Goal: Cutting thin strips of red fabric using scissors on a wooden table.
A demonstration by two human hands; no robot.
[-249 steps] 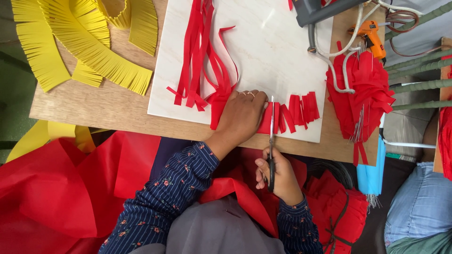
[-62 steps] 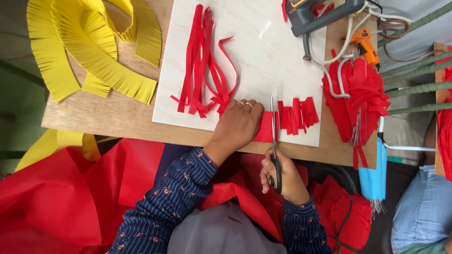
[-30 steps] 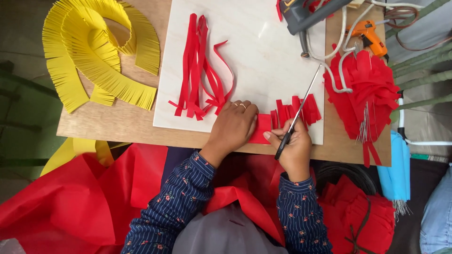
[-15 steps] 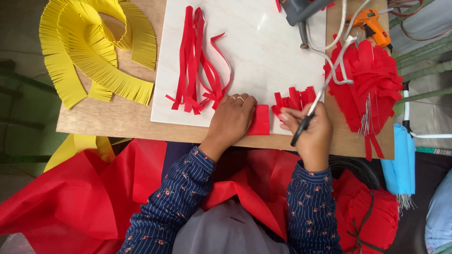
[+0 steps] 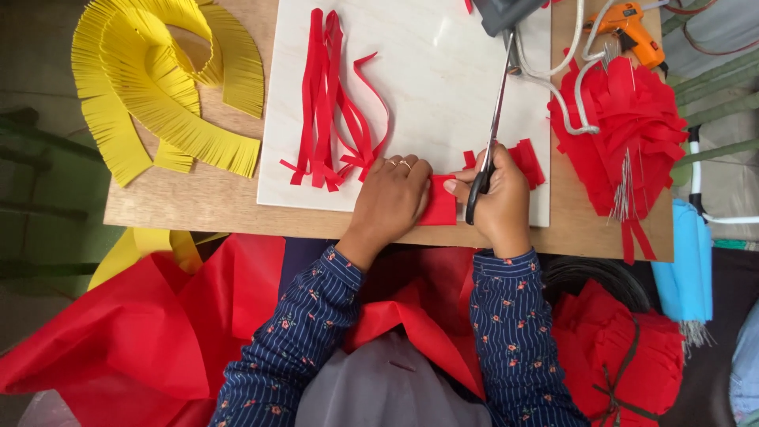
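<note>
Currently, head view only. Cutting work in hand: left hand (image 5: 391, 198) pressed flat, fingers spread loose, onto a small red paper (image 5: 439, 202) at the near edge of the white board (image 5: 443, 79). Palm down, nothing clasped; pins the paper rather than pinching it. Rings visible on two fingers.

Right hand (image 5: 500, 204) just right of that paper, curled tight around the dark handles of the scissors (image 5: 495, 119). Thumb tip touching the paper's right edge. Blades together or nearly so, pointing away from the body across the board, not biting into the paper at this instant.

Judged stage: between snips, paper being set or squared under the left hand. A further cut would call for blades spread, tips swung back to the paper's edge, left fingers kept clear of the line.

Around the grip:
- Short red cut pieces (image 5: 528, 162) just beyond the right knuckles.
- Bundle of long red strips (image 5: 328, 119) beyond the left hand, on the board.
- Yellow fringe (image 5: 158, 103) well out to the left, on the wooden table (image 5: 198, 202).
- Red tassel heap (image 5: 624, 134) and orange glue gun (image 5: 632, 28) well right of the scissors.
- Big red sheet (image 5: 158, 332) over the lap, nearer than both wrists.
</note>
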